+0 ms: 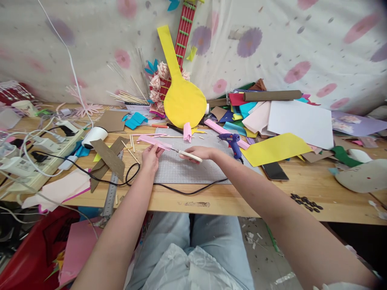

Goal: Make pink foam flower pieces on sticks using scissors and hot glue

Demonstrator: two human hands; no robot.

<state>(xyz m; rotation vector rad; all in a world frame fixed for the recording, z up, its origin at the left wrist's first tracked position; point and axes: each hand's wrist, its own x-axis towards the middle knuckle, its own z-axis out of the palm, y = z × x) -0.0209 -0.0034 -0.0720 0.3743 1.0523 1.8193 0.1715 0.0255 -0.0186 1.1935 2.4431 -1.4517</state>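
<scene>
My left hand (150,160) pinches a narrow pink paper strip (155,141) above the grey cutting mat (172,171). In my right hand (198,154) is a pair of scissors with cream handles (191,156); their blades point left and meet the strip's right end. How far the blades are apart is too small to tell. Just behind, a folded pink piece (187,132) stands on the mat. To the right of my right hand a purple glue gun (232,143) stands upright. A yellow lute-shaped cutout (185,100) leans at the back of the mat.
A black cable (193,192) crosses the mat's front. On the left lie a power strip (45,161), brown strips (109,159) and a metal ruler (112,193). Rightward are a yellow sheet (275,149), a phone (275,172), coloured sheets and small black pieces (306,202).
</scene>
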